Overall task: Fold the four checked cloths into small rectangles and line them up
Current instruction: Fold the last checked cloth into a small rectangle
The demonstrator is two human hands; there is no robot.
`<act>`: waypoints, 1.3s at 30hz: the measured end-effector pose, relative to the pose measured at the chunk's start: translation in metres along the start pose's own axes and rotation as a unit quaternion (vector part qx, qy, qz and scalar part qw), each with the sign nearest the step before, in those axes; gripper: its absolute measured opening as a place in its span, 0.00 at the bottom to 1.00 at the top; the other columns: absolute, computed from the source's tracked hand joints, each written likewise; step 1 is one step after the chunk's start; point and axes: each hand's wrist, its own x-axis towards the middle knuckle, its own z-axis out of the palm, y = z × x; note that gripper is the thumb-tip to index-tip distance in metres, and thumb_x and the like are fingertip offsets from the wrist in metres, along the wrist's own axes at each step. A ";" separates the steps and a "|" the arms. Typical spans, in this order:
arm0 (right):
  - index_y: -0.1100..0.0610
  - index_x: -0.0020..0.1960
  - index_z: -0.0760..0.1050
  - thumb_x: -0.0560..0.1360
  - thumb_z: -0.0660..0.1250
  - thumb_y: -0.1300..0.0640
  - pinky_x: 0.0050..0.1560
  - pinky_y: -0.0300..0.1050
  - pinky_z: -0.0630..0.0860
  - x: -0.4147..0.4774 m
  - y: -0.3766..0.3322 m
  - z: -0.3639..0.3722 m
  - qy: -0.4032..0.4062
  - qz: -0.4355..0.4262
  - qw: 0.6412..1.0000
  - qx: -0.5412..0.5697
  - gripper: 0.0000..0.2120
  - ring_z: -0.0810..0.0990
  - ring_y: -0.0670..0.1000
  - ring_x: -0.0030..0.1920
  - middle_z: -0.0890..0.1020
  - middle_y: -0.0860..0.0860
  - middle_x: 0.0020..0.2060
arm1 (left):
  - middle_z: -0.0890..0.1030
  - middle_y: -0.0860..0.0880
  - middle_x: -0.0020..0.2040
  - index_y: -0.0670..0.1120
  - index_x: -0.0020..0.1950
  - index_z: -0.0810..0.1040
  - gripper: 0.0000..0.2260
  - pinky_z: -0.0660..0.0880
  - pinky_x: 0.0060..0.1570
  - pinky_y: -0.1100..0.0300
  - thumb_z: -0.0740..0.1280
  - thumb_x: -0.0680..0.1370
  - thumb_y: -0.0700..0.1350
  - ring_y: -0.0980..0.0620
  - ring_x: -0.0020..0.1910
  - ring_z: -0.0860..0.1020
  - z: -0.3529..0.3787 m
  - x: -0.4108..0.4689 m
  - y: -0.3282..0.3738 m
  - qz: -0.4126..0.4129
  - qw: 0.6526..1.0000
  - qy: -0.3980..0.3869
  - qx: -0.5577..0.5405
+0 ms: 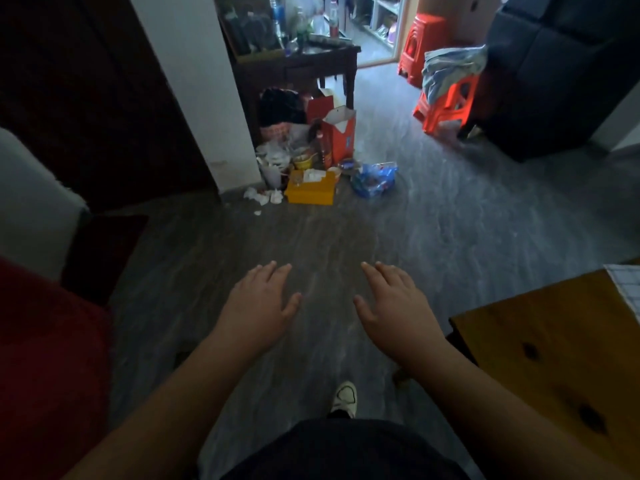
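Dark shorts (332,448) at bottom edge, one white shoe (344,398) on the grey floor (346,237). Both forearms stretched forward, palms down. Left hand (258,306) and right hand (398,306) flat, fingers straight and slightly spread, holding nothing, apart from each other. Wooden table (554,341) to the right; corner of a checked cloth (627,289) lies on its far edge, mostly cut off by the frame. Yellow box (310,192) amid litter ahead. Red stool (446,102) far right with bluish fabric (450,67) on it.
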 end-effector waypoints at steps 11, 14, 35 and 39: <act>0.49 0.80 0.56 0.81 0.56 0.40 0.76 0.56 0.61 0.156 0.079 -0.069 0.038 0.105 0.994 0.006 0.31 0.59 0.54 0.78 0.63 0.51 0.78 | 0.60 0.48 0.80 0.53 0.80 0.58 0.28 0.54 0.76 0.55 0.59 0.82 0.59 0.49 0.79 0.58 -0.047 0.221 0.082 0.093 0.996 -0.018 0.003; 0.49 0.80 0.56 0.80 0.56 0.40 0.76 0.56 0.61 0.187 0.108 -0.078 0.054 0.160 0.986 0.015 0.30 0.58 0.54 0.78 0.63 0.50 0.77 | 0.60 0.49 0.80 0.53 0.80 0.58 0.28 0.54 0.76 0.55 0.59 0.82 0.59 0.49 0.79 0.57 -0.046 0.281 0.113 0.151 0.988 -0.037 0.008; 0.48 0.81 0.50 0.82 0.55 0.41 0.78 0.55 0.59 0.296 0.271 -0.171 0.195 0.570 0.792 0.097 0.31 0.52 0.52 0.80 0.58 0.47 0.80 | 0.65 0.47 0.78 0.50 0.79 0.60 0.27 0.64 0.73 0.49 0.59 0.82 0.58 0.46 0.76 0.63 -0.017 0.593 0.420 0.568 0.802 -0.169 0.079; 0.48 0.80 0.53 0.82 0.56 0.42 0.77 0.55 0.60 0.266 0.317 -0.176 0.224 0.623 0.742 0.107 0.29 0.53 0.53 0.80 0.60 0.48 0.79 | 0.64 0.48 0.78 0.51 0.79 0.61 0.27 0.64 0.72 0.49 0.59 0.82 0.58 0.47 0.76 0.63 0.014 0.586 0.502 0.630 0.749 -0.181 0.094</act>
